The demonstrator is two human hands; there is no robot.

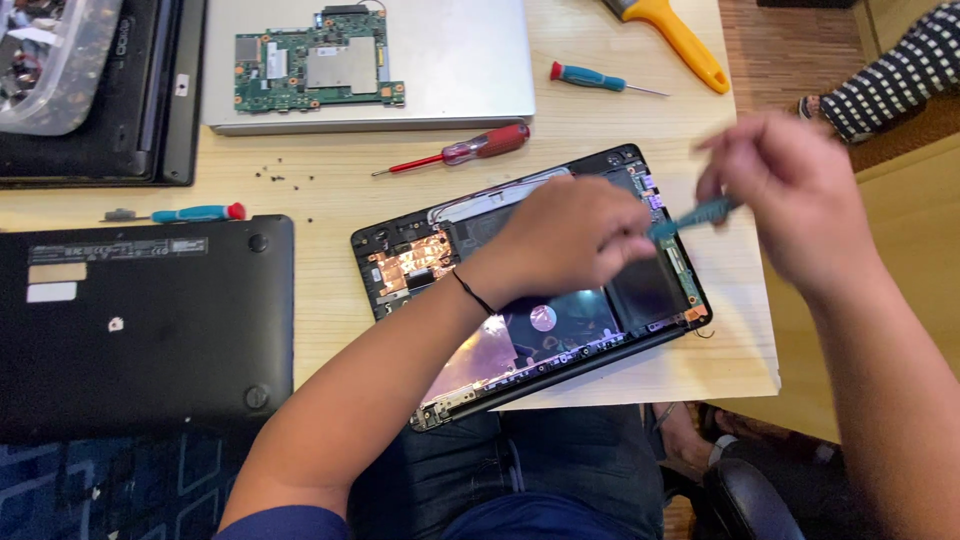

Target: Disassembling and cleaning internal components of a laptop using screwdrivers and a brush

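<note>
An opened laptop (530, 290) with its bottom cover off lies directly under both hands, its long side running at a slant from the near left corner up toward the far right. The left hand (570, 240) is laid palm down on the middle of the exposed inside, its fingers curled toward the right end, where a dark flat battery pack (645, 290) sits just beyond the fingertips. Whether anything is pinched under those fingers cannot be told.

The right hand (790, 190) is held above the laptop's far right corner, blurred, and closed around a small teal screwdriver (695, 215). The tool is held nearly level, its long axis pointing leftward and slightly down, with its tip close to the left fingertips. The two hands are thus brought together over the right end of the laptop, the right hand the higher.

To the left of the left forearm, a removed black cover (140, 320) lies flat. Beyond the hands, a red screwdriver (480, 145) and a green circuit board (320, 60) on a silver laptop (460, 70) are seen.
</note>
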